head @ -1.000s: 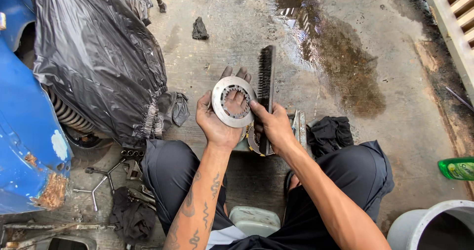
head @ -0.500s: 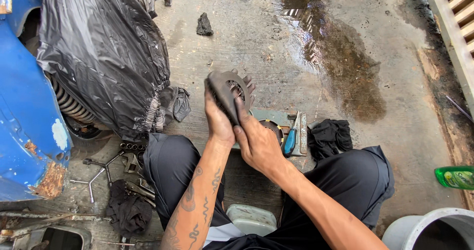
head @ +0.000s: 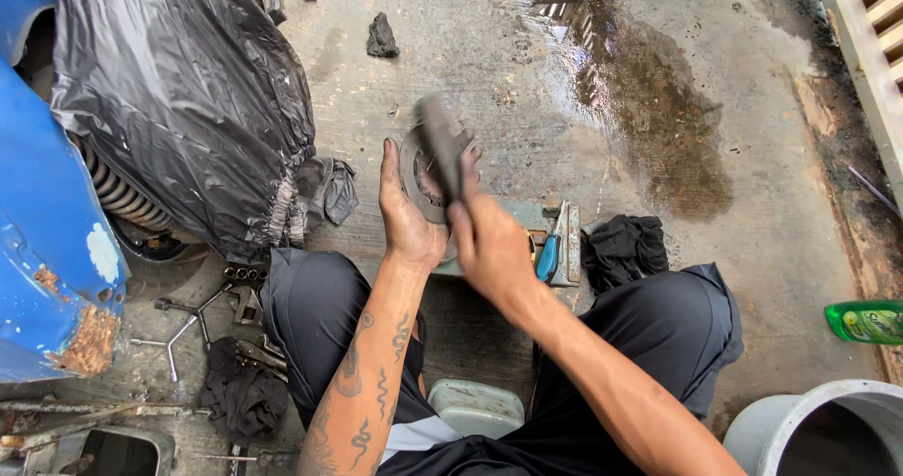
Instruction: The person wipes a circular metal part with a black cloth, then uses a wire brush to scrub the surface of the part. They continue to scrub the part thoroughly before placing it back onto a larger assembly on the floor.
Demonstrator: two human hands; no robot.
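Note:
My left hand (head: 403,211) holds a round metal plate (head: 415,177) with a toothed centre hole, flat against the palm. My right hand (head: 490,246) grips a dark wire brush (head: 439,143), which lies blurred across the plate's face. Both hands are above a shallow metal tray (head: 562,241) on the concrete floor, just in front of my knees. The brush and my right hand hide much of the plate.
A blue-handled tool (head: 547,256) lies in the tray, a black rag (head: 624,248) beside it. A black plastic cover (head: 179,100) drapes a blue vehicle (head: 47,250) at left. A cross wrench (head: 179,335), green bottle (head: 863,322), grey bucket (head: 809,429) and wet patch (head: 649,90) surround me.
The brush went from held upright beside the plate to lying across its face, and it is moving over it. The plate tilted in my left hand.

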